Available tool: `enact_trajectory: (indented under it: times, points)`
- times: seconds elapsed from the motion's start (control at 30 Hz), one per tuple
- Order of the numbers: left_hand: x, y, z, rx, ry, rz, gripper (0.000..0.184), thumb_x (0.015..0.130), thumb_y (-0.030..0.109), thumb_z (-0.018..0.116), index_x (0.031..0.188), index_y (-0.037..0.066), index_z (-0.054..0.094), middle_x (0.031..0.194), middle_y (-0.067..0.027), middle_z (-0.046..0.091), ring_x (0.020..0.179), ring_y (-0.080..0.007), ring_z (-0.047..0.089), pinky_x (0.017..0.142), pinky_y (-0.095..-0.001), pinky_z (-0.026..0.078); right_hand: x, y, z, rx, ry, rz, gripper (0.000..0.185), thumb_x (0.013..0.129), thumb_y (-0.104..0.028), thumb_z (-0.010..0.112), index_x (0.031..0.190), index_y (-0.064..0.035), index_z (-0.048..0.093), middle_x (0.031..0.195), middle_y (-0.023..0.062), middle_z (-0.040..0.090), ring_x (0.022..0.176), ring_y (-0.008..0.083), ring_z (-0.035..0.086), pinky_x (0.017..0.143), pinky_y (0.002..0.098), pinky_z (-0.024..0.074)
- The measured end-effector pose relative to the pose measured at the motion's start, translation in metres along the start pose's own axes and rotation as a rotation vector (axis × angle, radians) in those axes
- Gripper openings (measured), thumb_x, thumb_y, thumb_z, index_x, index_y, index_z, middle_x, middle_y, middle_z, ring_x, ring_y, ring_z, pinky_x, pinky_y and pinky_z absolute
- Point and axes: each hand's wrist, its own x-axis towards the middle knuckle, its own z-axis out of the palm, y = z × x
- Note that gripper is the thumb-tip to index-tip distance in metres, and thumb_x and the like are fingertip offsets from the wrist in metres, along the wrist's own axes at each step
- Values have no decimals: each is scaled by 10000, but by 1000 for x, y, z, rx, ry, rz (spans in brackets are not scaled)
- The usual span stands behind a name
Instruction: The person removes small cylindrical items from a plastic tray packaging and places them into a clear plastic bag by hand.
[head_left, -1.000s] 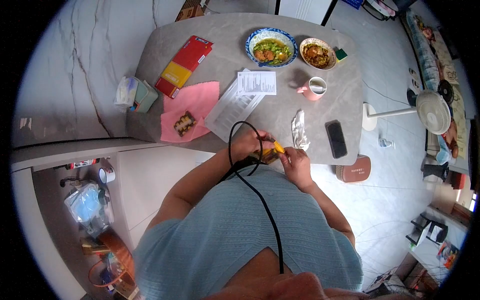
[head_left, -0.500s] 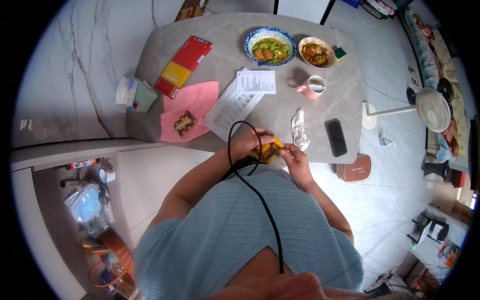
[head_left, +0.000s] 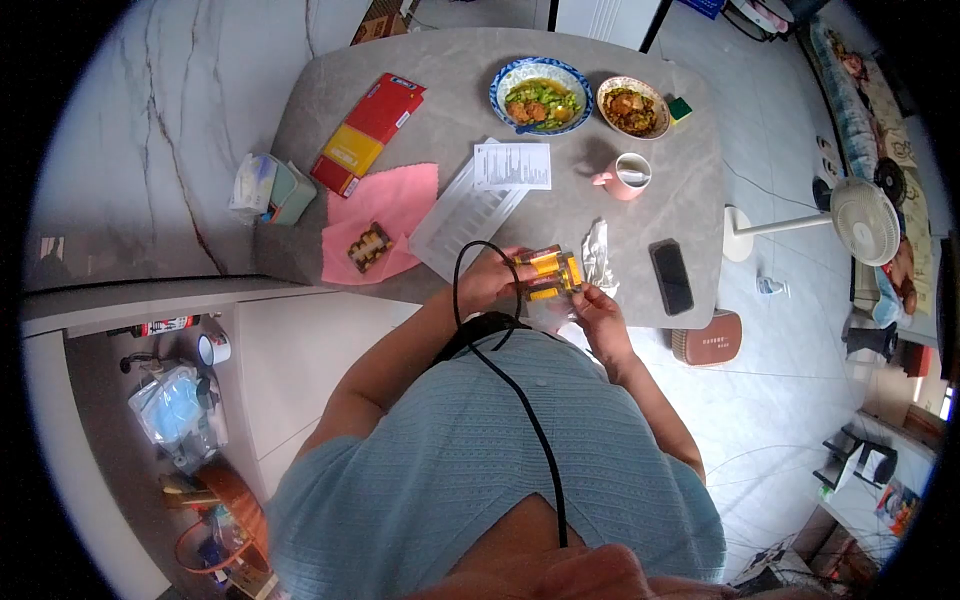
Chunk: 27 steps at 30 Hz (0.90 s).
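Note:
Both hands are at the near table edge, holding a cluster of small yellow-and-brown vials (head_left: 548, 268) between them. My left hand (head_left: 488, 280) is closed on its left side, the fingers partly behind a black cable loop. My right hand (head_left: 602, 316) pinches its lower right corner with thumb and fingers. Crumpled silvery-white wrapping (head_left: 598, 258) lies just beyond my right hand. To the left, a similar small bundle (head_left: 369, 247) rests on a pink cloth (head_left: 400, 195). A clear plastic tray (head_left: 455, 225) with slots sits between cloth and hands, partly under a printed sheet (head_left: 512, 166).
On the grey table (head_left: 450, 90) are a red-and-yellow box (head_left: 368, 132), a blue-rimmed bowl (head_left: 541, 95) and smaller bowl (head_left: 633, 106) of food, a pink mug (head_left: 628, 177), and a phone (head_left: 671, 276). A tissue pack (head_left: 252, 185) stands at left, a white fan (head_left: 865, 220) at right.
The vial cluster has been raised slightly away from my body and turned, showing more of its yellow faces. My right hand has shifted to its lower corner.

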Motion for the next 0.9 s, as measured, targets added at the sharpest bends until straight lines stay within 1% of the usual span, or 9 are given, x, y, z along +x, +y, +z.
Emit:
enact_trajectory:
  times: [0.1,0.2,0.33,0.4,0.5,0.63,0.7,0.77,0.9]
  points:
    - [4,-7,-10,-7,37,-18,396,876,193,631,1208,7,522,1060,-52,599,960,-136,607,828,-290,516,-8,-17,12,128,-77,37,291,951,-153,512,1194,8,526,925,99,649,596,85,479,581,219,426]
    - [1,-1,-5,-22,43,-10,389,878,206,632,1207,26,530,1049,-40,601,954,-131,606,827,-287,514,-6,-16,9,178,-80,90,293,951,-122,482,1208,16,507,962,137,652,585,102,486,576,225,448]
    - [3,-1,-5,-27,21,4,377,895,210,614,1213,27,528,1060,-49,608,968,-138,611,835,-296,518,-3,-15,10,250,-119,127,297,945,-95,452,1213,28,494,1005,166,648,656,136,570,583,227,479]
    - [2,3,-1,-64,43,4,356,933,192,562,1209,-26,503,1112,-93,600,983,-172,617,874,-308,506,-3,-18,14,277,-95,139,299,943,-90,446,1213,31,489,1015,170,646,692,149,601,587,229,486]
    - [-6,16,9,-155,38,-24,352,943,221,545,1191,-27,518,1077,-85,616,953,-173,627,853,-311,512,1,-15,11,302,-86,160,313,940,-93,441,1227,28,473,1036,172,639,771,175,637,574,233,484]
    - [-5,15,10,-151,18,-10,332,939,242,551,1146,-17,546,1024,-71,630,912,-166,636,817,-304,519,-1,-20,13,271,-189,134,355,934,-110,455,1264,23,444,1098,174,614,890,210,637,665,265,508]
    - [-6,17,7,-3,86,-59,319,929,248,569,1121,-6,562,998,-67,635,892,-160,638,791,-296,522,-1,-21,13,315,-219,126,370,932,-116,465,1275,21,435,1117,173,607,929,222,634,705,278,514]
    - [-3,13,3,12,75,-57,341,933,273,560,1146,7,563,1033,-61,625,918,-153,629,812,-301,520,4,-14,8,283,-182,176,378,940,-127,477,1287,15,431,1126,170,602,983,245,624,793,314,514]
    - [1,12,3,39,104,-57,352,934,300,556,1155,25,566,1061,-52,617,945,-148,619,829,-307,518,4,-15,9,233,-222,144,380,950,-152,483,1293,4,430,1123,165,603,1002,254,621,829,341,516]
